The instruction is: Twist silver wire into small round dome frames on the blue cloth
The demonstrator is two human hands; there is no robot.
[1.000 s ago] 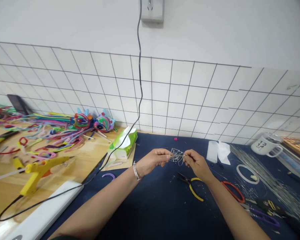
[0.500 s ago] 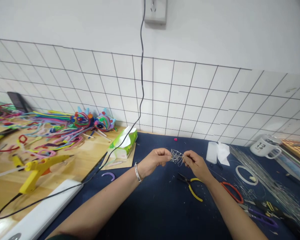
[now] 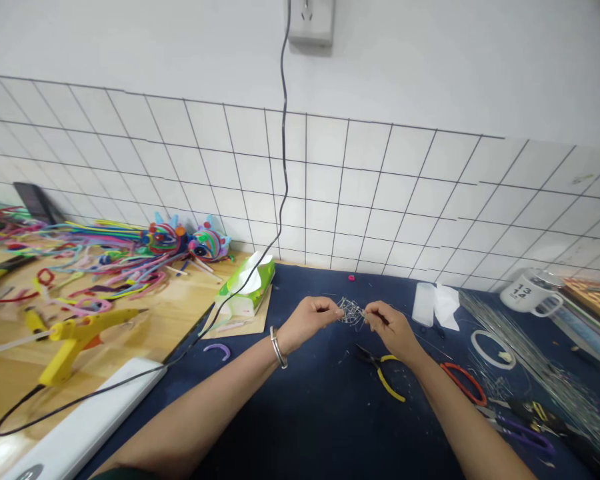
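A small openwork piece of bent silver wire (image 3: 351, 311) is held up between my two hands over the dark blue mat (image 3: 310, 413). My left hand (image 3: 313, 321), with a silver bangle (image 3: 279, 348) at the wrist, pinches its left side between thumb and fingers. At the right side, the fingers of my right hand (image 3: 389, 328) are closed on the wire; their exact grip is too small to make out. Yellow-handled pliers (image 3: 384, 373) lie on the mat just below my right hand, jaws pointing left.
To the right lie long wires (image 3: 545, 370), a white ring (image 3: 493, 350), orange-handled (image 3: 464, 383) and purple-handled (image 3: 525, 433) tools and a mug (image 3: 530, 293). Leftward are a tissue pack (image 3: 247, 287), a yellow glue gun (image 3: 75, 340), a white power strip (image 3: 90, 427) and colourful pipe cleaners (image 3: 115, 273).
The wire piece has turned slightly between my hands and its outline looks different. My fingers have shifted a little; both hands stay in nearly the same place.
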